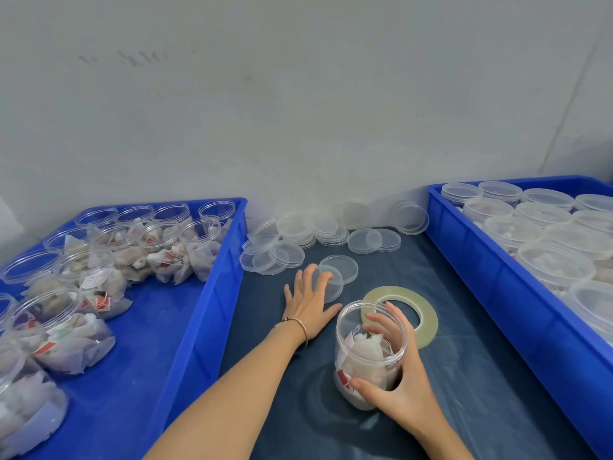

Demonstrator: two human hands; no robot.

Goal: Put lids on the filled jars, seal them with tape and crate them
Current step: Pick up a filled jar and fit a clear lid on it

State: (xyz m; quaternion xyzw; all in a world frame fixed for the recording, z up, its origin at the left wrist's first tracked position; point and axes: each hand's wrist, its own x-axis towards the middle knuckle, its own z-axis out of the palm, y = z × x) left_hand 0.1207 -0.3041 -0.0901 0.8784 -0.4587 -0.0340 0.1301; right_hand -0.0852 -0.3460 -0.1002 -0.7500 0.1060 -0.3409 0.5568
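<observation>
The open filled jar (370,355) stands upright on the table (481,376), near its front edge, packed with tea-bag sachets and with no lid on it yet. The right hand (398,370) grips its side, thumb low on the near wall and fingers curled round the far one. The left hand (310,303) lies spread and flat, fingertips pressing the nearest loose lid (328,283), which partly overlaps a second lid (341,267) just behind it.

The likeliest slip, as I judge it, is lifting both lids together, since thin clear plastic clings and the two already touch. A flat lid on the dark table cover is also hard to get a fingertip under; it may skate away toward the heap of spare lids (292,240). Sachets riding high at the jar's mouth could catch under the lid and keep it from seating.

The tape roll (399,315) lies flat just behind the jar, touching or nearly so; a jolt could knock it. The left blue crate (212,293) holds more open jars, the right blue crate (497,287) the lidded ones.
</observation>
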